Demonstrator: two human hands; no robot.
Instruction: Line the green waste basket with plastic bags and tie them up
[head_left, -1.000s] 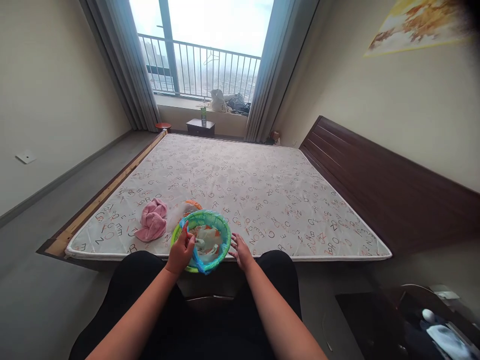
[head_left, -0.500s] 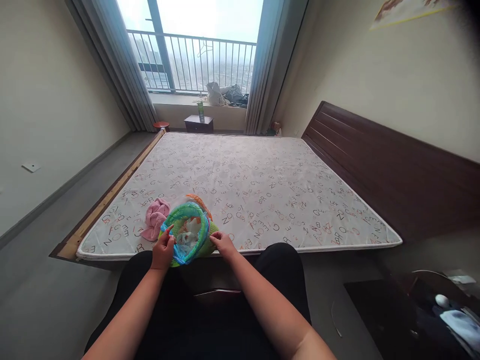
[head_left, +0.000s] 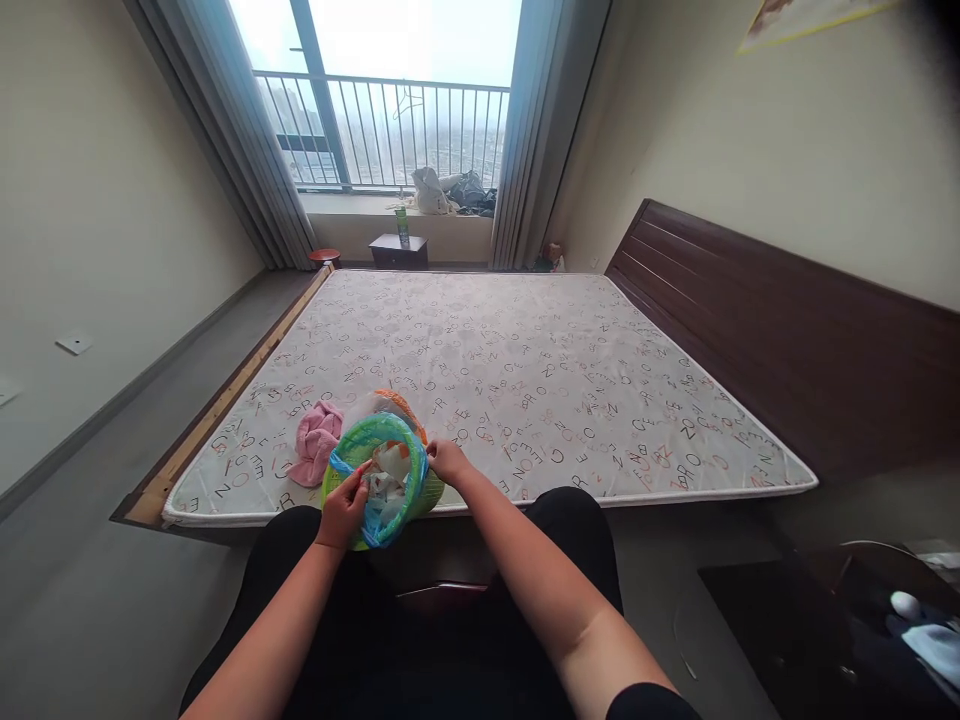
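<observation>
While a person in black trousers sits facing the side of a bed, both hands work at a round green basket (head_left: pixel 431 495) lined with a thin blue bag (head_left: pixel 384 530). The basket is at the near edge of the letter-printed mattress (head_left: pixel 495 370), between the knees, its mouth tilted toward the person; crumpled white scraps (head_left: pixel 391 465) lie inside. The right hand (head_left: pixel 448 462) has its thumb and fingers pinched together on the bag at the basket's right rim. The left hand (head_left: pixel 343 512) is at the left of the rim, fingers bent by the bag's edge; whether they grip it cannot be told. Just left of the basket lies a bunched pink cloth (head_left: pixel 319 440), and something orange (head_left: pixel 399 402) shows behind it. Beyond the bed, a green bottle (head_left: pixel 403 228) stands on a dark nightstand (head_left: pixel 397 256) below a railed window (head_left: pixel 420 110).
</observation>
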